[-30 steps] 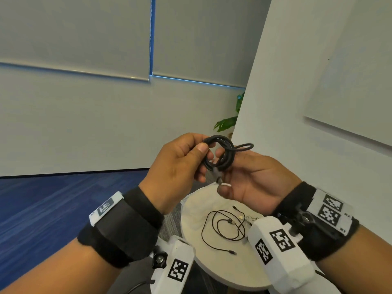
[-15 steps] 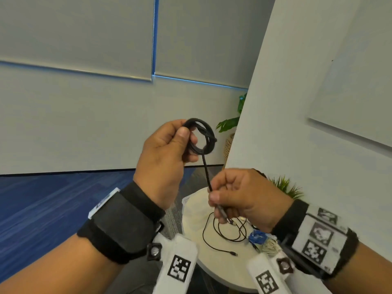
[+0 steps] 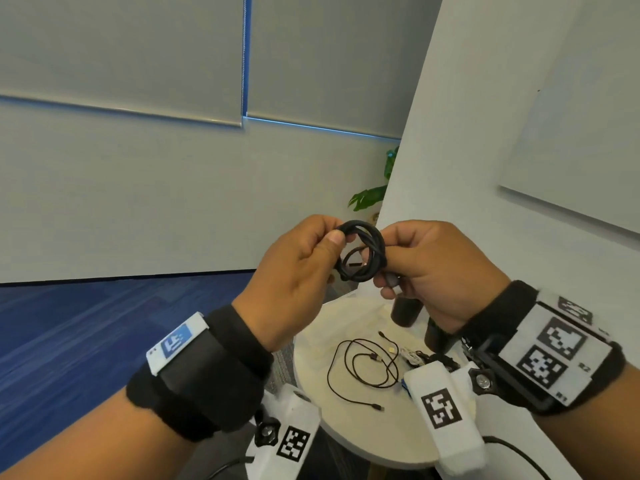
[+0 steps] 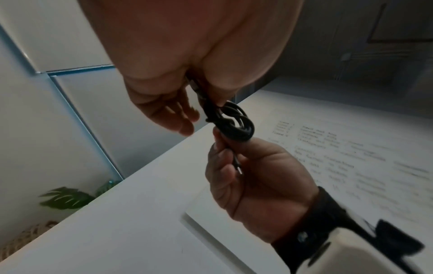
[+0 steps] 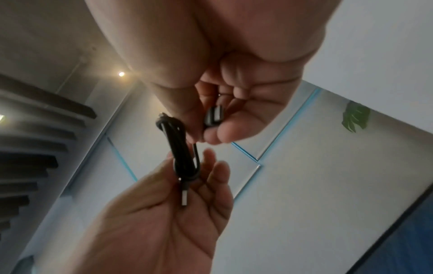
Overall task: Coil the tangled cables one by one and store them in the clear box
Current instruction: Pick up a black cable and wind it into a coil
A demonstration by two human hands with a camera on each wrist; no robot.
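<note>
I hold a small black cable coil (image 3: 363, 251) in the air between both hands, above the round white table (image 3: 311, 344). My left hand (image 3: 304, 261) pinches the coil's left side with thumb and fingers; one silver plug (image 5: 184, 199) lies against its fingers. My right hand (image 3: 426, 268) grips the coil's right side and the cable's other plug end (image 3: 393, 281), also seen as a dark plug (image 5: 214, 115) in its curled fingers. The coil (image 4: 232, 122) hangs between the two hands in the left wrist view. The clear box is not in view.
A thin black cable (image 3: 363, 372) lies loosely looped on the table, with a white cable (image 3: 412, 356) and a bit of blue (image 3: 404, 384) beside it. Two dark cylinders (image 3: 405, 310) stand at the table's back right. A white wall and a plant (image 3: 370, 195) are behind.
Half a second ago my right hand was low, pulling the cable's tail down from the coil. It has come up to the coil with the plug end, and the left hand has dropped slightly.
</note>
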